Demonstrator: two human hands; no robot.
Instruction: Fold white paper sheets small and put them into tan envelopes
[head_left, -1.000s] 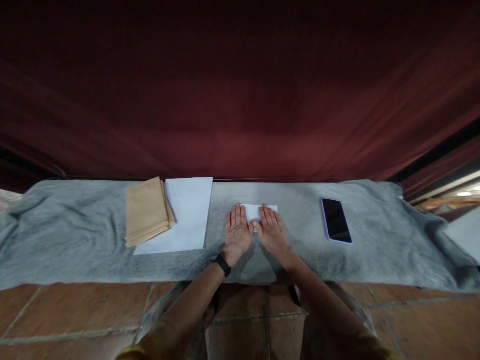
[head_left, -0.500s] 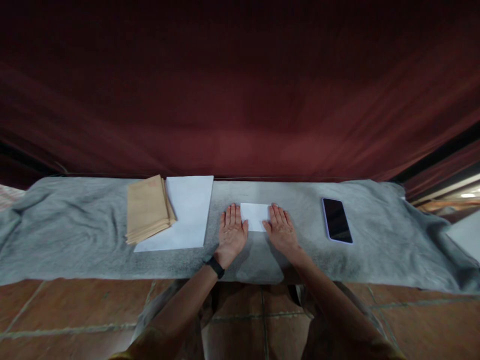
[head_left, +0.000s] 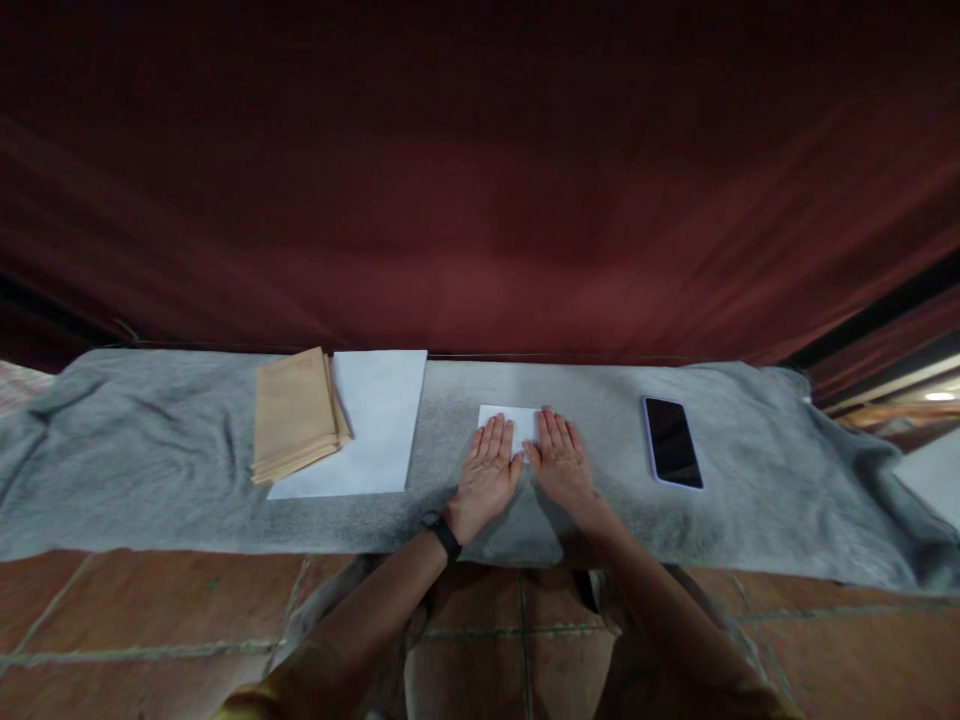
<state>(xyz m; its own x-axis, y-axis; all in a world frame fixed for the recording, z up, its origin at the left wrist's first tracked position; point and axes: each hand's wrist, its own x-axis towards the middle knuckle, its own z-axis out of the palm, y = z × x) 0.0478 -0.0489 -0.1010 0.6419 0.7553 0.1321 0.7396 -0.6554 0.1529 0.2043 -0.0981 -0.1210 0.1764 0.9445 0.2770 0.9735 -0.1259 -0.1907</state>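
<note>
A small white folded paper (head_left: 517,413) lies on the grey cloth in front of me. My left hand (head_left: 487,472) rests flat across its left part, fingers stretched out and covering much of it. At the paper's right edge my right hand (head_left: 559,460) lies palm down with its fingers extended. Both thumbs point inward, with a narrow strip of paper showing between the hands. Neither hand grips anything. The paper's lower left corner is hidden under my left hand.
Larger white sheets (head_left: 382,420) lie to the left, with a stack of brown envelopes (head_left: 294,410) partly over them. A phone (head_left: 673,442) in a light purple case lies to the right. Behind the cloth-covered bench (head_left: 187,470) hangs a dark red curtain (head_left: 480,220).
My left hand has moved right, from beside the paper's left edge onto the paper. My right hand has stayed almost in place.
</note>
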